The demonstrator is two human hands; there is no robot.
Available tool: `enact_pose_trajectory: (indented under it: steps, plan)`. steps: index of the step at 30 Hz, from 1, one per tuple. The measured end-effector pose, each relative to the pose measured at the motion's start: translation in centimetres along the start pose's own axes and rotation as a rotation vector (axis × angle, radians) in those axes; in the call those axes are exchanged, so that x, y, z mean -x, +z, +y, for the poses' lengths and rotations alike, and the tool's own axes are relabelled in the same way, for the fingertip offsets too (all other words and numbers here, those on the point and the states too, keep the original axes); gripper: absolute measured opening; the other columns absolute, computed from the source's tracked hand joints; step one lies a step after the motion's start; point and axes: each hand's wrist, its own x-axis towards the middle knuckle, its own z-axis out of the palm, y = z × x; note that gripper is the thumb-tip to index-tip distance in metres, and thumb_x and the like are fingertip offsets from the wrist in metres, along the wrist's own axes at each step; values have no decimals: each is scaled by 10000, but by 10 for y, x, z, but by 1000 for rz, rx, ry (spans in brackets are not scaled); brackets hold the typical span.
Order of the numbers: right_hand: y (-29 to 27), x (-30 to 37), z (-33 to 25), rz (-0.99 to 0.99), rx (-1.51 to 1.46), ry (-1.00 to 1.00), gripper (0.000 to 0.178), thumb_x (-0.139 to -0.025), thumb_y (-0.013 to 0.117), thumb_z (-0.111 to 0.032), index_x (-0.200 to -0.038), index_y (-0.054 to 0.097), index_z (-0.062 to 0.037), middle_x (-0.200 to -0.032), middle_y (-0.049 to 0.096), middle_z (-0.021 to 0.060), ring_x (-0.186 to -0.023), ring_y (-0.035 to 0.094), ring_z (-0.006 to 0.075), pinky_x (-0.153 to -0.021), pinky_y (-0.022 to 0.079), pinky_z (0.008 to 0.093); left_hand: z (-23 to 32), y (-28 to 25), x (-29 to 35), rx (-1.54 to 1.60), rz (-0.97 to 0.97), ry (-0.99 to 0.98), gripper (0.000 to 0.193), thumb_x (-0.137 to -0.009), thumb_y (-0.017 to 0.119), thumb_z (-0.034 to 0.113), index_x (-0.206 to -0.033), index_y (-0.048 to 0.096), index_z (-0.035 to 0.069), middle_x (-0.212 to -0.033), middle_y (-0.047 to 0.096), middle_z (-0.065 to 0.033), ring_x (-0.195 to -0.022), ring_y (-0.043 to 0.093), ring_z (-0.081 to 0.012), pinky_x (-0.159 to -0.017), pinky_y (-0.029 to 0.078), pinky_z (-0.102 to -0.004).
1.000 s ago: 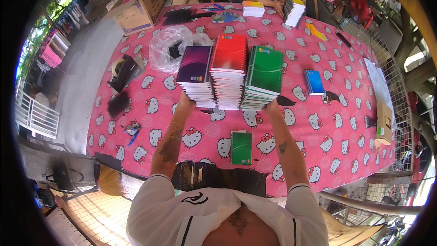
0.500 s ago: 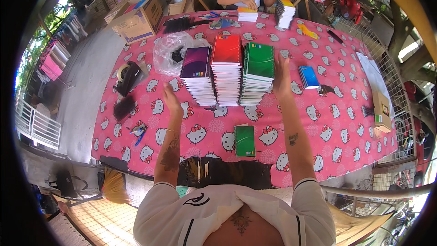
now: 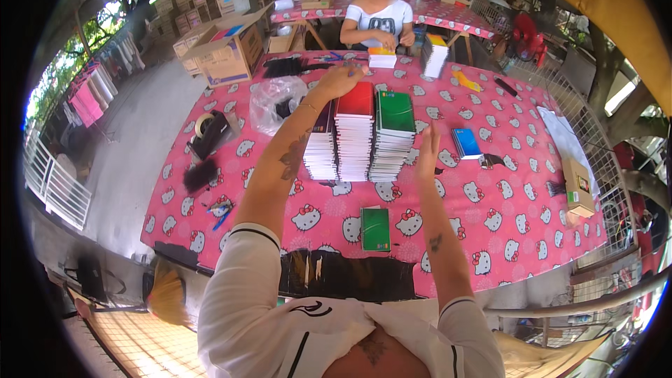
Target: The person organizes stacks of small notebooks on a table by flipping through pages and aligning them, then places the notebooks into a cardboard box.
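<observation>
1. Pink cartoon-cat cloth covers the tabletop (image 3: pixel 455 273); behind it, a co-worker (image 3: pixel 378 17) in a white top sits with hands at a low yellow-topped pile (image 3: pixel 382 60).
2. Purple stack (image 3: pixel 320 157), red stack (image 3: pixel 354 143) and green stack (image 3: pixel 392 140) stand upright side by side near the middle, the purple one partly hidden by the left forearm.
3. Left grip (image 3: pixel 341 82) has changed most: half a second ago it was low beside the purple stack, apart from it; now it reaches across to the far end of the purple and red stacks. I cannot tell whether the fingers touch the covers or close on anything.
4. Right grip (image 3: pixel 428 155) has dropped lower along the green stack's outer side. It is flattened, fingers raised and nearly together, pinching nothing; contact with the notebooks' edges is unclear.
5. A second ago both hands flanked the row low at its outer sides. That two-sided hold is gone, and the stacks appear to stand by themselves, so the handling seems to have shifted from the sides to the far end.
6. One green notebook (image 3: pixel 376 229) lies apart at the near edge; a blue notebook (image 3: pixel 466 143) lies to the right.
</observation>
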Motion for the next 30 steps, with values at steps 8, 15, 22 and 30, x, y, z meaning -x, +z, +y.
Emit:
enact_pose_trajectory:
  steps: [8, 15, 22, 30]
  plan:
    - [-113, 128, 111, -320, 687, 195, 566, -929, 649, -257, -1401, 478, 5, -1369, 554, 176, -1240, 553, 269, -1015, 450, 370, 28, 17, 79, 5, 776, 436, 284, -1029, 478, 242, -1091, 633, 12, -1056, 662, -162, -995, 647, -326, -736, 516, -410]
    - [-84, 175, 122, -307, 342, 446, 541, -904, 659, -157, -1378, 487, 42, -1300, 606, 190, -1154, 611, 254, -978, 480, 355, -13, 225, 332, 93, -48, -397, 471, -880, 692, 330, -1203, 548, 19, -1107, 652, -222, -1032, 623, -391, -824, 487, -512]
    - [-86, 178, 73, -281, -241, 675, 362, -923, 691, -136, -1247, 583, -17, -1224, 640, 114, -1041, 636, 171, -879, 520, 312, 43, 217, 320, 695, 24, -324, 314, -856, 729, 134, -1111, 641, -26, -849, 672, -86, -764, 637, -147, -683, 510, -324]
    - [-73, 157, -8, -257, -123, 274, 153, -913, 715, -101, -1047, 673, -41, -872, 673, -15, -707, 583, 49, -619, 470, 207, 103, 131, 279, 469, 180, -14, 229, -899, 711, 170, -1017, 650, -17, -832, 686, -78, -677, 623, -129, -605, 496, -299]
